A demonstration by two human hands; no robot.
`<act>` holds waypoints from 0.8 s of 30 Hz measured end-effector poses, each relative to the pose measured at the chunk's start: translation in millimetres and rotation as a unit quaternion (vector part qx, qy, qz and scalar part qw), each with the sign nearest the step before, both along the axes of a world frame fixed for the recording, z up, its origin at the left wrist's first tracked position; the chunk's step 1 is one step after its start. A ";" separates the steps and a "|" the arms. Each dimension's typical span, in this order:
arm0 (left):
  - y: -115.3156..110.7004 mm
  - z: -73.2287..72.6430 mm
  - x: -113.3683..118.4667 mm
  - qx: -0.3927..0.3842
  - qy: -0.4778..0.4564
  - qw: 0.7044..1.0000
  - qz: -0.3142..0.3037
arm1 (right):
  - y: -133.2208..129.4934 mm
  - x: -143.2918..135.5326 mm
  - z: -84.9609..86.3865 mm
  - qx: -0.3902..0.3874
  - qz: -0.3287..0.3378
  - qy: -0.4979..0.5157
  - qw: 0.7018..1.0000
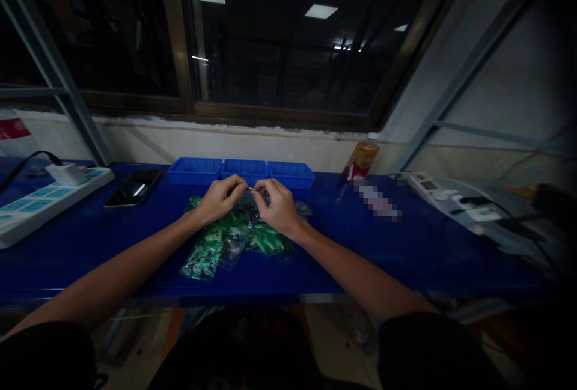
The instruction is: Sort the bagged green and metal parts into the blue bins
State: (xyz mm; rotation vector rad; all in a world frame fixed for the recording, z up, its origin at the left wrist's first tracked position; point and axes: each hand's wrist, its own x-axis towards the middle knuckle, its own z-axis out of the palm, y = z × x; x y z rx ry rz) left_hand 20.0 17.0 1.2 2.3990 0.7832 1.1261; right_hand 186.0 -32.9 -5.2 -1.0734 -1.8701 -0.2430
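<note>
My left hand (222, 199) and my right hand (276, 207) are close together above the blue table, thumbs and fingers pinched. Between their fingertips is a small, thin, shiny piece (251, 188), too small to make out. Beneath the hands lie clear plastic bags with green parts (205, 256), and more green parts (265, 238) sit under my right hand. A little pile of dark pieces (252, 213) shows between the hands.
Three blue bins (246, 169) stand in a row behind my hands. A black phone (134, 188) and a white power strip (54, 201) lie on the left. At the back right stands a bottle (362, 158); cables and white devices (469, 207) are at far right.
</note>
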 end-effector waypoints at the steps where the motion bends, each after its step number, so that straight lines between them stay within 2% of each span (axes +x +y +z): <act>1: -0.1 0.1 -0.1 0.006 0.005 1.000 0.001 | -0.2 -0.3 0.0 0.000 0.001 -0.001 1.000; 8: -0.2 4.2 -1.1 0.072 0.042 0.996 0.020 | 0.2 -1.4 1.4 -0.023 0.006 0.023 0.999; 10: 1.4 5.4 -2.7 0.092 0.045 0.994 0.035 | 1.6 -1.3 2.4 -0.067 0.002 0.060 0.996; 12: 3.8 5.9 -4.7 0.113 0.039 0.991 0.057 | 3.4 -1.3 3.5 -0.145 0.000 0.122 0.982; 14: 6.4 5.2 -6.5 0.137 0.029 0.988 0.073 | 4.6 -2.3 4.8 -0.270 0.020 0.198 0.942; 16: 8.2 3.2 -7.2 0.172 0.027 0.982 0.076 | 4.2 -5.1 6.4 -0.402 0.069 0.277 0.870; 18: 8.5 0.1 -6.3 0.220 0.034 0.972 0.070 | 2.1 -9.4 8.1 -0.480 0.127 0.355 0.792; 19: 8.1 -1.6 -5.3 0.243 0.041 0.967 0.065 | 0.8 -11.8 8.8 -0.492 0.150 0.390 0.764; 21: 6.5 -4.8 -3.1 0.280 0.055 0.957 0.054 | -1.7 -16.1 9.7 -0.486 0.177 0.448 0.729; 24: 4.3 -7.8 -0.7 0.310 0.081 0.946 0.044 | -3.1 -19.4 9.2 -0.468 0.193 0.491 0.709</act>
